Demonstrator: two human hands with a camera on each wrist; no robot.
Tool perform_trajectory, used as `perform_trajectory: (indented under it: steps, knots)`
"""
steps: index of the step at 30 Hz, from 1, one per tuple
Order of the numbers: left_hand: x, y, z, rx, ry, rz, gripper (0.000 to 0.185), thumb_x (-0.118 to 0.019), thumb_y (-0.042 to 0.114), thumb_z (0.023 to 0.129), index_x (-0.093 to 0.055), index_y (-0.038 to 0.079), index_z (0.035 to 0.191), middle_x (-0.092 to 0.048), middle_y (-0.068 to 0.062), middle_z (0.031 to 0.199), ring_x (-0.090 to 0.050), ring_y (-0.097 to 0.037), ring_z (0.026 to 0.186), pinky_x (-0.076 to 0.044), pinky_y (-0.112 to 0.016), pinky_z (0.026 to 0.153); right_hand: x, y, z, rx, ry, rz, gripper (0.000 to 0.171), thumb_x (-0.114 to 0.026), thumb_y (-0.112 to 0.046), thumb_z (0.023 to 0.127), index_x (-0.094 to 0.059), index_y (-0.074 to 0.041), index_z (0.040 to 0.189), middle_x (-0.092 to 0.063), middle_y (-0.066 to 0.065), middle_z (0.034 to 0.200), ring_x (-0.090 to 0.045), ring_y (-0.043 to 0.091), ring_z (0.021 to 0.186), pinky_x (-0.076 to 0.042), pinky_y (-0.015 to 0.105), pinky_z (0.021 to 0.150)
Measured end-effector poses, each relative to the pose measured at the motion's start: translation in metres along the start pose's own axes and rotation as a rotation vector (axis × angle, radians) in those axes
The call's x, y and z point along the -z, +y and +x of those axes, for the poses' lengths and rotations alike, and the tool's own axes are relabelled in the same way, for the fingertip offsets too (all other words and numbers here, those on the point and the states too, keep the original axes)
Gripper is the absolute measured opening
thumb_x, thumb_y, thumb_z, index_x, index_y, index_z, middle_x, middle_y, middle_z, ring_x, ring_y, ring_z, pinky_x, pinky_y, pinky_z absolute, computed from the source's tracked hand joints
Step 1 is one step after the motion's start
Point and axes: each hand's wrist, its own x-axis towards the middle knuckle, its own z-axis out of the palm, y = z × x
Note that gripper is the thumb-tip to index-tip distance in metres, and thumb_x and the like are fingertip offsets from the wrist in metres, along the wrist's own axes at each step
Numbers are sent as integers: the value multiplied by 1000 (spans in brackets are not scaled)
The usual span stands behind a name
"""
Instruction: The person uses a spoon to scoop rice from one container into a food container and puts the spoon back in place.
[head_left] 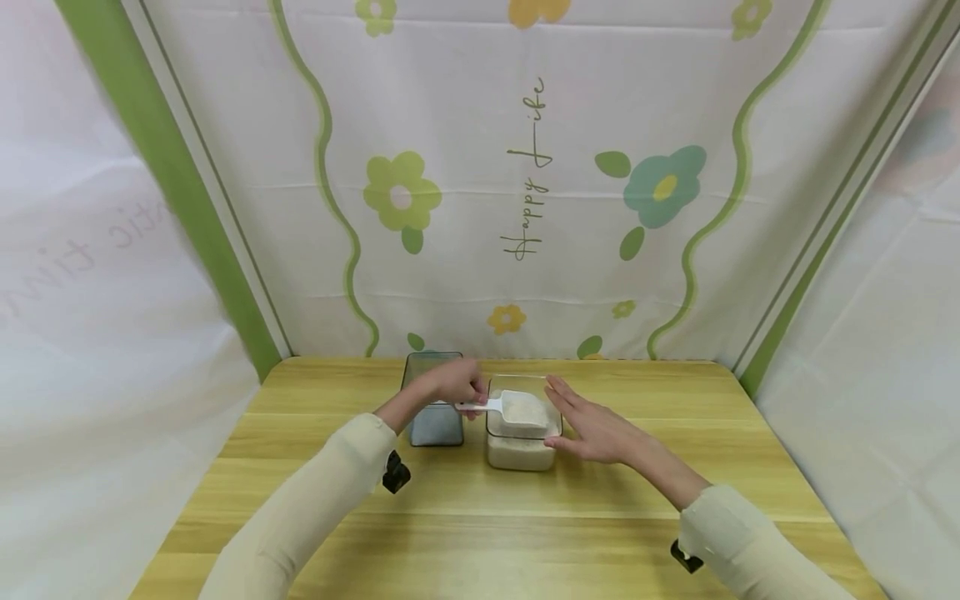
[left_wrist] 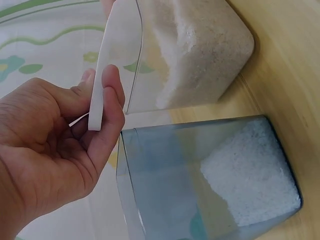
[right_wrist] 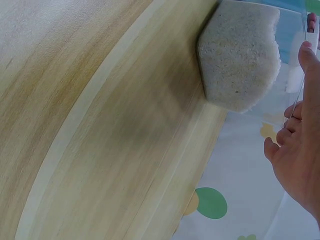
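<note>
My left hand (head_left: 459, 383) pinches the handle of a white scoop (head_left: 491, 406) between thumb and fingers. Heaped with fine whitish grains, the scoop is level over the open top of a clear container (head_left: 521, 454). Off-white grains (right_wrist: 240, 55) fill that container's lower part, their surface sloping. My right hand (head_left: 600, 429) rests at its right side, thumb at the near corner and fairly straight fingers toward the far corner, touching the rim. Left of it, partly behind my left hand, stands a blue-tinted clear container (left_wrist: 165, 175) with a smaller heap of white grains (left_wrist: 255, 175) inside.
Both containers stand near the back edge of a wood-grain table (head_left: 480, 533). A white curtain with printed flowers (head_left: 525, 167) hangs right behind them, and white sheets close off the left and right sides.
</note>
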Motion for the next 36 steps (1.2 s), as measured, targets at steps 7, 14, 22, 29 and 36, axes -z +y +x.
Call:
perform_trajectory:
  steps: [7,14,22,29,36]
  knots:
    - [-4,-7,-10,19,40,-109,22,-61,5,97,-77,2,82,-74,-12,73,-74,-35,76,-60,-36,63,-1,0,0,5,14,6,88,-51,-57,98,-19,0,157,-7,16,167,-39,38,143,-46,50,105]
    - [-7,-13,-18,1,65,-172,24,-61,5,98,-76,2,80,-74,-16,76,-72,-34,73,-56,-30,60,-1,1,0,5,15,-1,89,-50,-58,98,-19,0,158,-8,16,167,-37,37,145,-45,50,107]
    - [-8,-19,-31,-14,96,-277,22,-59,1,98,-75,-4,85,-74,-12,78,-66,-10,62,-51,-22,57,-2,1,0,4,16,4,88,-51,-57,98,-20,0,157,-8,16,168,-34,37,147,-44,50,108]
    - [-10,-23,-43,34,116,-411,22,-56,1,99,-75,-7,94,-72,-13,78,-66,-12,63,-54,-25,59,-1,1,0,3,11,7,88,-51,-57,99,-19,0,158,-7,16,168,-36,37,146,-44,50,108]
    - [-11,-29,-55,31,155,-470,23,-54,1,100,-74,-9,102,-73,-17,88,-69,-18,70,-57,-30,65,0,1,0,2,8,12,88,-51,-56,99,-19,0,158,-7,16,167,-32,37,147,-43,51,109]
